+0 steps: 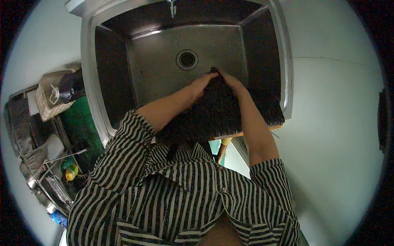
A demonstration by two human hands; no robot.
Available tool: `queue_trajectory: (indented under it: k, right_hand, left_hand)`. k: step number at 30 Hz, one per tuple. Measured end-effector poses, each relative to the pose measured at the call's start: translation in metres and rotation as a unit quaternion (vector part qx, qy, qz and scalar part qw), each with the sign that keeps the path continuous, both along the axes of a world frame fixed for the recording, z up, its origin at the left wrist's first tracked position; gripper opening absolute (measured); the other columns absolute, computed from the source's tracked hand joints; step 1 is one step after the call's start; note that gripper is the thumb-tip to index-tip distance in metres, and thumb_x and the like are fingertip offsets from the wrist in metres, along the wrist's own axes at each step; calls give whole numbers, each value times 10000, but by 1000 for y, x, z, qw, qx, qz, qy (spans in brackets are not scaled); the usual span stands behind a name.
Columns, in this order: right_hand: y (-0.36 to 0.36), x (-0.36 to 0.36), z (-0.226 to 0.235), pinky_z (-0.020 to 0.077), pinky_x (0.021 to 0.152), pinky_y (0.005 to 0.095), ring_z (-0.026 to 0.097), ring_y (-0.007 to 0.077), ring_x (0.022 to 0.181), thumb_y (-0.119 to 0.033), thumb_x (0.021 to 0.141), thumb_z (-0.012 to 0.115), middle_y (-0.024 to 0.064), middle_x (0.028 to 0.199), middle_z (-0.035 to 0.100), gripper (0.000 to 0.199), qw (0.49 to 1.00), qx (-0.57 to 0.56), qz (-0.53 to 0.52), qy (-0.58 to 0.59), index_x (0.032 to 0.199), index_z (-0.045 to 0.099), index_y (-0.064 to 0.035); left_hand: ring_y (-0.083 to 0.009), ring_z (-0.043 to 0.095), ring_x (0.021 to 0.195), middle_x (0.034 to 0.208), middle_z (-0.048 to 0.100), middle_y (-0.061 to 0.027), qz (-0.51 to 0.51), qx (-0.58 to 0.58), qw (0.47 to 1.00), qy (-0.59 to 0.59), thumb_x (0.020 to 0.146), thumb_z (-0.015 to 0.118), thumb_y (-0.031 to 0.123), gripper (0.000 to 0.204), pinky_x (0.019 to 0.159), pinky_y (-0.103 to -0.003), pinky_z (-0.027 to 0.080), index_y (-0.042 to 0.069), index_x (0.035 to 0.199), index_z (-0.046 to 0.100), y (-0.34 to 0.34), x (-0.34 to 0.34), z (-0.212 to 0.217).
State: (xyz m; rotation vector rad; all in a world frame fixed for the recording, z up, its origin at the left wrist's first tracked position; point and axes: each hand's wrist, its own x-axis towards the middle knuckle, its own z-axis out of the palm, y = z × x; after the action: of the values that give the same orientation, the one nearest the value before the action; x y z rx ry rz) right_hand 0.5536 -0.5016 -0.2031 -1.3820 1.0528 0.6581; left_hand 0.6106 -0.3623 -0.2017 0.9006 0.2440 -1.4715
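Note:
A wide broom head (213,110) with long black bristles and a thin wooden edge lies over the near side of a deep metal sink (156,78). Its bristles point into the basin. My left hand (202,83) and my right hand (232,83) come together over the bristles, gathering a tuft between them. The tuft's dark tip shows just beyond my fingers, short of the round drain (187,60). Both hands look closed on the bristles, though the fingers are partly hidden. Below the wooden edge, a yellowish stick-like piece (223,151) shows in front of my striped shirt.
A tap spout (172,9) hangs over the sink's far side. To the left stand a woven basket (49,96) with a black bag, a green surface (82,123) and shelves holding metal pans (43,199). A pale wall (336,102) rises on the right.

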Motion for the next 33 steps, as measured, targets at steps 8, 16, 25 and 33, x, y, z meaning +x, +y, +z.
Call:
queue_trajectory:
  k: [8, 16, 25, 33]
  right_hand:
    - [10, 11, 81, 409, 776, 326, 520, 214, 867, -429, 640, 648, 105, 968, 548, 557, 933, 123, -265, -209, 1005, 533, -25]
    - [10, 4, 86, 395, 794, 288, 509, 188, 872, -174, 645, 654, 101, 981, 543, 441, 919, -126, -229, -297, 1020, 516, 12]
    - [-3, 5, 139, 393, 785, 266, 506, 132, 851, -225, 702, 640, 83, 962, 552, 404, 926, -155, 120, -324, 1007, 522, 12]
    - [-1, 11, 98, 414, 753, 326, 546, 257, 859, -360, 677, 616, 168, 905, 568, 467, 922, -284, 24, -260, 918, 534, 31]
  left_hand:
    - [-216, 521, 818, 945, 541, -107, 95, 33, 992, -81, 749, 527, 418, 504, 738, -319, 409, 1, 1031, 487, -28, 8, 21]
    - [-221, 515, 897, 1025, 505, -107, 36, -13, 999, -2, 686, 629, 374, 643, 785, -330, 411, -9, 1135, 374, -7, 2, 77]
    - [-177, 521, 887, 966, 538, -86, -156, -44, 969, -188, 599, 673, 139, 473, 774, -290, 413, 23, 1018, 488, -17, -8, 106]
    - [-207, 512, 903, 952, 550, -96, -84, -69, 866, -489, 651, 654, 170, 404, 804, -313, 396, 7, 986, 498, -27, -25, 82]
